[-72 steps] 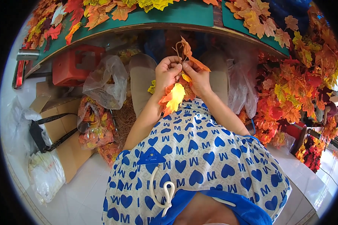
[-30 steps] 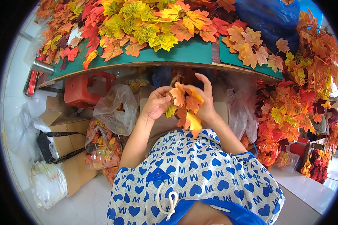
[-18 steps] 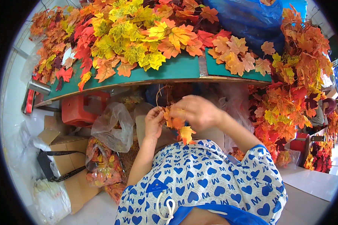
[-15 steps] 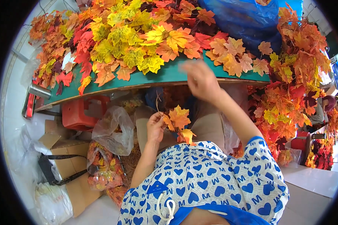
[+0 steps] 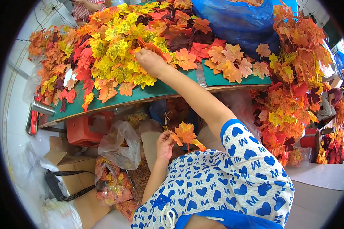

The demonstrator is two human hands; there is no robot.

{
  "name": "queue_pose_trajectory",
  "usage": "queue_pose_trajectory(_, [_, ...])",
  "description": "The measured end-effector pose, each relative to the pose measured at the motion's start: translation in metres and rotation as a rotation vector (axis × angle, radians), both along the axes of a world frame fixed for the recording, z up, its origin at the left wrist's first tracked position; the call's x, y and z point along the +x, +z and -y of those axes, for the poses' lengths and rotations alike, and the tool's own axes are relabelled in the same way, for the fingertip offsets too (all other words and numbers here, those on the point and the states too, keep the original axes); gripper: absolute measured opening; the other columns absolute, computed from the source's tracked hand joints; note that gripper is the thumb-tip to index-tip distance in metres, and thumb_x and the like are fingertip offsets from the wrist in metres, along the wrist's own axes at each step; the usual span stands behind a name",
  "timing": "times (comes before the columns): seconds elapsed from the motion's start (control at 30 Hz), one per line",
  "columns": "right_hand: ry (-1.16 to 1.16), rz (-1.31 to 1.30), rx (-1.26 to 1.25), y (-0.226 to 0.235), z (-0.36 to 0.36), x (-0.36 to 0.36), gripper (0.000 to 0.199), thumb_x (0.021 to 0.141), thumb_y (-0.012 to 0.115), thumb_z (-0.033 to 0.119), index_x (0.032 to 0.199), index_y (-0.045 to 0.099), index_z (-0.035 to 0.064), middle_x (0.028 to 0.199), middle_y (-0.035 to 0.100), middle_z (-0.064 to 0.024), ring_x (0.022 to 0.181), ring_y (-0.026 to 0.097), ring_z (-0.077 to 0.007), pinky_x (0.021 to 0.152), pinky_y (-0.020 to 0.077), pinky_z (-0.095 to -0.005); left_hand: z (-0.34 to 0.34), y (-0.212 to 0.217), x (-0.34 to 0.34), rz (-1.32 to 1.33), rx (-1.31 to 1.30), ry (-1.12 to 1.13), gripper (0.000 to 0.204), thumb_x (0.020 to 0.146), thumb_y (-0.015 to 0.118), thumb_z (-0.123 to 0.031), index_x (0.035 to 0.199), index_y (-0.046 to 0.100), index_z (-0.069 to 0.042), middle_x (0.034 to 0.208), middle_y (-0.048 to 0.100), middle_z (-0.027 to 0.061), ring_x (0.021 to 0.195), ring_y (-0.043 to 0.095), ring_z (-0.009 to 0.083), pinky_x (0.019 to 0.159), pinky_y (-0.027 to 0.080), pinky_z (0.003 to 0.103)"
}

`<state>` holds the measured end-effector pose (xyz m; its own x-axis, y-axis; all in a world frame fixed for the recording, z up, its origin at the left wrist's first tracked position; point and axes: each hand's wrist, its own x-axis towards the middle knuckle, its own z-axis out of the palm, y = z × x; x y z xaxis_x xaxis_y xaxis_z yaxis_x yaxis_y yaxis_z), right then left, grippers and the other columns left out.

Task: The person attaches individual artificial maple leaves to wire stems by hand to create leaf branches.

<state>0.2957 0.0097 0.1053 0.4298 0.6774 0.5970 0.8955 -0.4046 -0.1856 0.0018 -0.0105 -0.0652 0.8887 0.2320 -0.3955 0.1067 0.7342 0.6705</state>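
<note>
Low in front of my body, my left hand [image 5: 164,146] pinches a thin brown stem with a small bunch of orange-yellow artificial maple leaves [image 5: 185,133]. The stem's twiggy end points up past my fingers. Stretched across the green tabletop [image 5: 185,78], my right hand [image 5: 152,62] is at the pile of artificial leaves. Its fingers are closed at an orange artificial leaf [image 5: 153,47], beside yellow leaves [image 5: 117,49]. My fingertips are partly hidden by the hand itself.
A blue plastic bag [image 5: 239,23] stands on the table behind peach-coloured leaves [image 5: 233,57]. Leaf garlands [image 5: 294,76] hang at the right. Under the table are a red plastic stool [image 5: 84,129], a clear bag of leaves [image 5: 111,175] and a cardboard box [image 5: 82,164]. Another person [image 5: 88,8] is at the far left.
My right hand has moved left and farther away, from above the table's front edge to the leaf pile. My left hand still holds the leaf stem. The view has shifted slightly.
</note>
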Motion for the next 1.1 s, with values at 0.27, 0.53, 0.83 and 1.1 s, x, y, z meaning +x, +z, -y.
queue_pose_trajectory(0.27, [-0.195,0.096,0.431,0.013,0.106,-0.008,0.023,0.073,0.051,-0.006,0.093,0.061,0.0011,0.083,0.063,-0.0130,0.078,0.061,-0.0297,0.068,0.0507,-0.0371,-0.007,-0.002,-0.009,0.045,-0.003,0.008,0.015,0.087,0.056,0.000,0.100,0.059,-0.007,0.091,0.060,-0.0002,0.074,0.058,0.0076,0.062,0.047,0.020])
queue_pose_trajectory(0.53, [-0.040,0.042,0.173,-0.006,0.143,-0.011,0.022,0.075,0.060,0.004,0.096,0.062,0.0054,0.097,0.058,-0.0096,0.093,0.058,-0.0279,0.075,0.0493,-0.0359,0.009,-0.001,0.000,-0.037,-0.007,-0.030,0.017,0.086,0.055,0.002,0.099,0.060,-0.008,0.090,0.061,-0.0008,0.072,0.058,0.0087,0.064,0.048,0.021])
queue_pose_trajectory(0.83, [-0.087,0.189,-0.086,0.018,0.154,0.014,0.015,0.076,0.054,0.005,0.090,0.059,0.0040,0.090,0.055,-0.0100,0.082,0.060,-0.0280,0.067,0.0504,-0.0364,-0.002,0.031,0.010,0.006,0.023,0.045,0.018,0.085,0.055,0.004,0.099,0.059,-0.004,0.094,0.061,0.0012,0.075,0.059,0.0101,0.066,0.050,0.022])
queue_pose_trajectory(1.1, [-0.132,0.107,0.161,0.068,0.175,0.038,0.017,0.077,0.057,0.006,0.089,0.068,0.0078,0.088,0.062,-0.0119,0.084,0.061,-0.0295,0.072,0.0492,-0.0377,0.000,0.035,0.013,0.041,0.059,0.105,0.016,0.085,0.056,0.001,0.099,0.059,-0.004,0.089,0.063,0.0013,0.066,0.057,0.0061,0.052,0.042,0.017])
